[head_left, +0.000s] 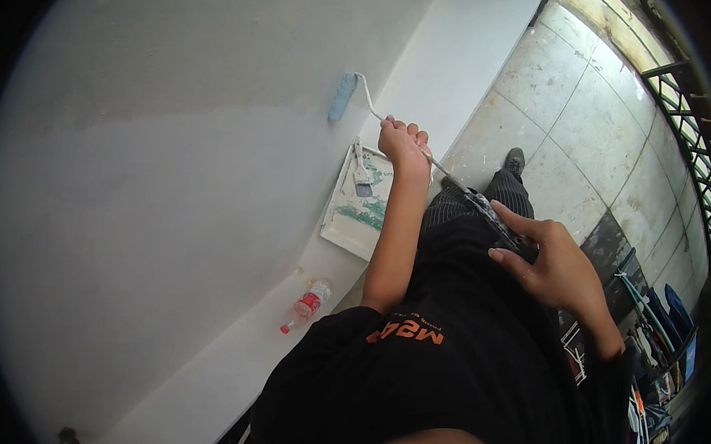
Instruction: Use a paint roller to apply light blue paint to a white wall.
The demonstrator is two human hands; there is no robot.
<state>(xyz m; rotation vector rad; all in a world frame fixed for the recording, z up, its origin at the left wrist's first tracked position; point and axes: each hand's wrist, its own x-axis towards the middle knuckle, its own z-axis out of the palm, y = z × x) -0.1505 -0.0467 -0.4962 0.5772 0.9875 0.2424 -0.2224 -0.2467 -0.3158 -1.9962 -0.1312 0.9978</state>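
My left hand point(406, 147) is closed around the thin metal rod of a paint roller, just behind the bend of its frame. The pale blue roller sleeve point(342, 97) is at the wall point(172, 188); whether it touches I cannot tell. At the other end, by my waist, my right hand point(558, 261) has the paint-smeared dark handle point(494, 217) between thumb and fingers. Beneath my left forearm a white paint tray point(341, 228) with green paint stains rests on the ledge. A white-handled paintbrush point(361, 174) lies in it. My forearm hides part of the tray.
A clear plastic bottle point(309, 302) with a red label and cap lies on the white ledge point(212, 359) along the wall. Pale floor tiles point(570, 121) stretch to the right. Beyond them are a dark metal railing point(682, 118) and assorted clutter point(659, 342).
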